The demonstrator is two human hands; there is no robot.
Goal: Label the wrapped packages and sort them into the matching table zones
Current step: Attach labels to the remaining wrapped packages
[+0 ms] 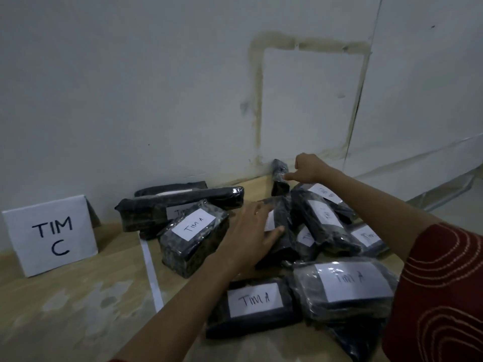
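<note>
Several black plastic-wrapped packages lie piled on the wooden table [78,296], most with white labels reading "TIM A". One labelled package [192,239] sits left of my left hand [252,231], which rests flat, fingers apart, on a package in the middle of the pile [281,239]. My right hand [308,169] reaches to the back by the wall and pinches the top of a small upright black package [279,178]. Two larger labelled packages lie nearest me: one in front [254,305], one to the right [347,286].
A folded white sign reading "TIM C" [51,235] stands at the left of the table. A white tape strip [151,275] runs across the tabletop between the sign and the pile. The wall [156,100] stands directly behind.
</note>
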